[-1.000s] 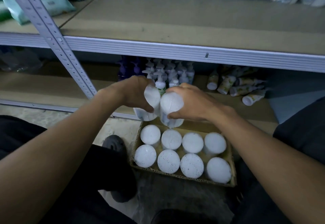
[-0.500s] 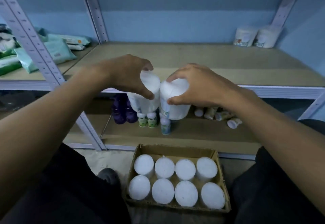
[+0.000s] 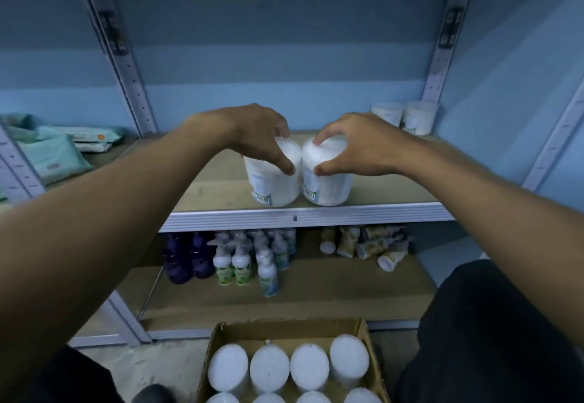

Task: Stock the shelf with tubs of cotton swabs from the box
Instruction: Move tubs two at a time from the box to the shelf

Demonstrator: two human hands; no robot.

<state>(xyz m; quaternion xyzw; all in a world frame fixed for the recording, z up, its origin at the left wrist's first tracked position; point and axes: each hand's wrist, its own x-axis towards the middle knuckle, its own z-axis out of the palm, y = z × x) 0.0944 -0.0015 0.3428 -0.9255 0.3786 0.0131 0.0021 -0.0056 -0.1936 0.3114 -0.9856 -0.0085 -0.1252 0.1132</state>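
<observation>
Head view: tubs (image 3: 297, 178) near shelf (image 3: 363, 213) edge.

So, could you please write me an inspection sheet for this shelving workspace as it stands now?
Surface: middle shelf, bare board, mostly unfilled.
Job's things: two tubs of cotton swabs, left tub and right tub, side by side near the front edge; two more tubs at the back right; cardboard box on the floor holds eight.
Clutter: wipe packs on the neighbouring shelf; pump bottles and toppled tubes on the lower shelf.
Grips: left hand grips the left tub's top, right hand the right tub's.
Cables: nothing seen.
Surroundings: blue wall, metal uprights.
</observation>
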